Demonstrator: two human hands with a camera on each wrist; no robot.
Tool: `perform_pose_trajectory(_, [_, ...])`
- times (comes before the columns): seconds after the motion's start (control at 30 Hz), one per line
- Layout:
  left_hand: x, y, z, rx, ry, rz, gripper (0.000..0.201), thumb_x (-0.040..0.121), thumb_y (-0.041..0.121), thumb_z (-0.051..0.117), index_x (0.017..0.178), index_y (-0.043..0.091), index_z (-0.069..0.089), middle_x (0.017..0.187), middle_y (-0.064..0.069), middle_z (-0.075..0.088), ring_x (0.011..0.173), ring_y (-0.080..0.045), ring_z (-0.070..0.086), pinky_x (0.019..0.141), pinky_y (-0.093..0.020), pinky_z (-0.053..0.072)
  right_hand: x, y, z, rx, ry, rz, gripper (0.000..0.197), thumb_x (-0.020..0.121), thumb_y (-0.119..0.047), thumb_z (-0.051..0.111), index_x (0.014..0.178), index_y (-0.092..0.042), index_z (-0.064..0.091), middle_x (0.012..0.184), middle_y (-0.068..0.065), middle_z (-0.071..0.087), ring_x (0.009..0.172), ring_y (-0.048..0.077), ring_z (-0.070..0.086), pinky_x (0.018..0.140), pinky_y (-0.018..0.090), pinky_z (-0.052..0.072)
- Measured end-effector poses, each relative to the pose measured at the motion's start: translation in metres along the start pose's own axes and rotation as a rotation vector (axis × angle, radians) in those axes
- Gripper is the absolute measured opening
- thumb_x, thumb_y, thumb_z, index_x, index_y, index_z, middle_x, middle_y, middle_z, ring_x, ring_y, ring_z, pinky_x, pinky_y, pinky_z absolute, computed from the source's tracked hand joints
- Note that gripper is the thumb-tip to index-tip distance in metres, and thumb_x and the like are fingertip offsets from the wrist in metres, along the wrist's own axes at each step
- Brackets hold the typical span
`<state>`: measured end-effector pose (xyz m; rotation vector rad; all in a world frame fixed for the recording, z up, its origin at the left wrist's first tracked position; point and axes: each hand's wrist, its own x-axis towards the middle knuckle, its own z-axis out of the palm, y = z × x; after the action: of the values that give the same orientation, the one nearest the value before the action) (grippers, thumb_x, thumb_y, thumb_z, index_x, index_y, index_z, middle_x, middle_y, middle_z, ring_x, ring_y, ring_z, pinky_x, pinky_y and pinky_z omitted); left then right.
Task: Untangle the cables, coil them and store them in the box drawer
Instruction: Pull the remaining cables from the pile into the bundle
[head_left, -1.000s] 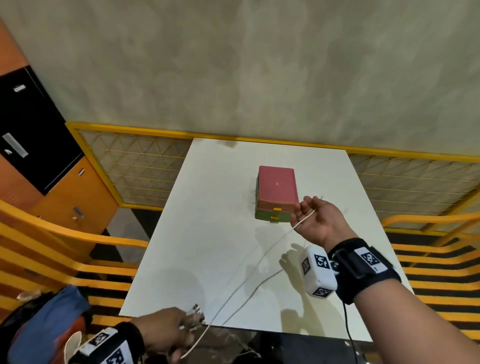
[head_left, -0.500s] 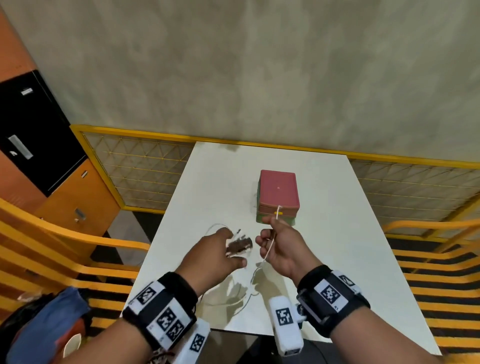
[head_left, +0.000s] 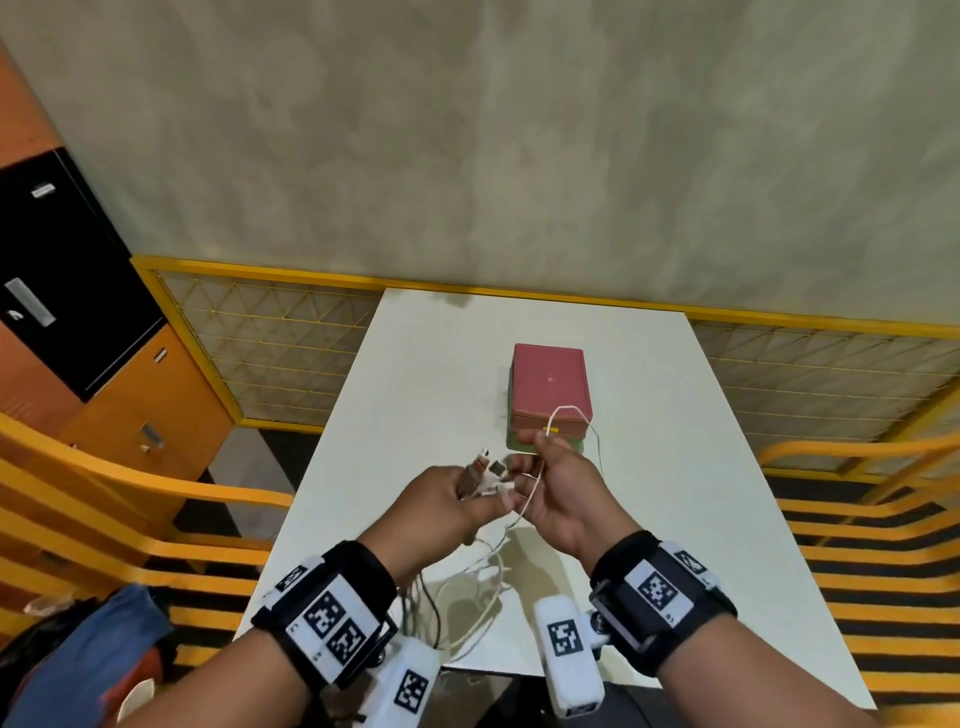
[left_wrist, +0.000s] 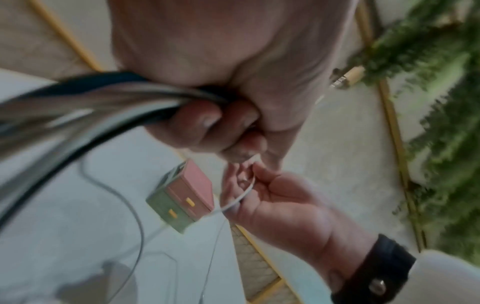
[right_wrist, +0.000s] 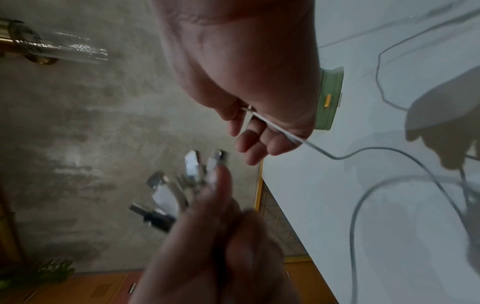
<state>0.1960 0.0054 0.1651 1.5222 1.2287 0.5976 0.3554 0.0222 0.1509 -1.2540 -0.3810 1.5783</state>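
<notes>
My left hand (head_left: 457, 499) grips a bundle of cables (left_wrist: 109, 102) with several plug ends (head_left: 485, 465) sticking out past the fingers; the plug ends (right_wrist: 187, 179) also show in the right wrist view. My right hand (head_left: 553, 478) pinches one thin white cable (head_left: 535, 488), which loops up over the knuckles in front of the drawer box. That white cable (right_wrist: 280, 131) runs across my right palm. Loose cable loops (head_left: 467, 587) hang down onto the white table (head_left: 405, 389) under my hands. The red-topped, green-based drawer box (head_left: 550, 384) stands mid-table with both drawers closed.
Yellow railings (head_left: 130, 519) flank the table on both sides, and a yellow-framed mesh fence (head_left: 270, 353) runs behind it below a grey wall. Orange and black cabinets (head_left: 104, 364) stand at the left. A blue bag (head_left: 78, 665) lies at lower left.
Both hands came together over the table's near middle. The left hand rose from the near edge with the plug bundle. The right hand came back from beside the box, drawing the white cable in.
</notes>
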Motion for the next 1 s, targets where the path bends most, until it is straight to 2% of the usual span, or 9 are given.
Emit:
perform_pose_trajectory(0.1, [0.009,0.003,0.009,-0.175,0.110,0.073,0.018,0.075,0.023,0.076,0.091,0.016,0.074,0.086,-0.006,0.077,0.074,-0.013,0.069,0.074,-0.034,0.056,-0.003,0.005,0.009,0.111,-0.122,0.068,0.024,0.106,-0.025,0.037,0.109,-0.011,0.056,0.089,0.017,0.067,0.069,0.028,0.067,0.062,0.035,0.054])
perform_pose_trajectory(0.2, [0.014,0.000,0.015,-0.215,0.163,0.067,0.019,0.069,0.019,0.076,0.088,0.018,0.072,0.089,-0.002,0.077,0.082,-0.016,0.070,0.081,-0.039,0.057,-0.005,0.004,0.013,0.216,-0.198,0.139,0.027,0.105,-0.028,0.038,0.120,-0.012,0.054,0.098,0.017,0.064,0.081,0.028,0.065,0.065,0.035,0.057])
perform_pose_trajectory(0.3, [0.013,-0.001,0.018,-0.271,0.142,0.056,0.017,0.068,0.014,0.075,0.084,0.015,0.072,0.083,0.001,0.074,0.078,-0.015,0.067,0.076,-0.035,0.056,-0.005,0.003,0.010,0.198,-0.230,0.206,0.031,0.104,-0.033,0.035,0.120,-0.012,0.053,0.102,0.015,0.065,0.087,0.029,0.065,0.074,0.039,0.054])
perform_pose_trajectory(0.43, [0.002,0.001,0.014,-0.179,-0.086,0.008,0.017,0.080,-0.005,0.070,0.073,0.009,0.063,0.052,0.014,0.057,0.047,0.000,0.050,0.047,-0.011,0.039,-0.003,-0.009,0.003,0.180,-0.160,0.183,0.022,0.103,-0.027,0.042,0.101,-0.012,0.057,0.099,0.017,0.072,0.082,0.030,0.071,0.075,0.040,0.051])
perform_pose_trajectory(0.53, [-0.013,-0.010,0.003,0.005,-0.317,-0.068,0.014,0.077,0.004,0.076,0.070,0.008,0.064,0.054,0.008,0.054,0.042,-0.004,0.042,0.043,-0.016,0.031,0.000,-0.032,-0.010,0.121,-0.074,0.122,0.027,0.100,-0.022,0.045,0.086,-0.012,0.065,0.085,0.005,0.074,0.090,0.022,0.072,0.079,0.040,0.047])
perform_pose_trajectory(0.6, [-0.021,-0.020,-0.004,0.090,-0.413,-0.118,0.011,0.074,0.011,0.079,0.073,0.009,0.069,0.062,0.002,0.057,0.049,-0.011,0.043,0.047,-0.019,0.032,0.004,-0.044,-0.020,0.126,-0.011,0.092,0.033,0.099,-0.020,0.046,0.076,-0.015,0.069,0.071,0.000,0.070,0.080,0.019,0.070,0.075,0.036,0.047])
perform_pose_trajectory(0.7, [-0.026,-0.024,-0.013,0.147,-0.488,-0.176,0.013,0.074,0.014,0.080,0.072,0.020,0.068,0.061,0.008,0.057,0.051,-0.010,0.045,0.050,-0.021,0.033,0.009,-0.051,-0.032,0.100,0.047,0.059,0.014,0.100,-0.023,0.047,0.092,-0.020,0.059,0.063,-0.001,0.064,0.059,0.017,0.068,0.064,0.031,0.047])
perform_pose_trajectory(0.87, [-0.030,-0.017,-0.035,0.312,-0.646,-0.219,0.016,0.077,0.017,0.077,0.071,0.023,0.064,0.057,0.015,0.057,0.042,-0.003,0.043,0.045,-0.018,0.032,0.007,-0.054,-0.062,0.104,0.089,0.026,0.017,0.101,-0.024,0.047,0.094,-0.017,0.061,0.064,0.000,0.057,0.063,0.018,0.059,0.059,0.028,0.047])
perform_pose_trajectory(1.0, [-0.027,-0.011,-0.046,-0.027,-0.493,-0.211,0.016,0.090,0.014,0.068,0.076,0.014,0.059,0.057,0.005,0.058,0.042,-0.008,0.035,0.042,-0.022,0.026,-0.019,-0.051,-0.077,-0.257,-0.007,-0.040,0.021,0.104,-0.026,0.043,0.109,-0.016,0.061,0.067,0.002,0.057,0.061,0.018,0.060,0.056,0.027,0.046])
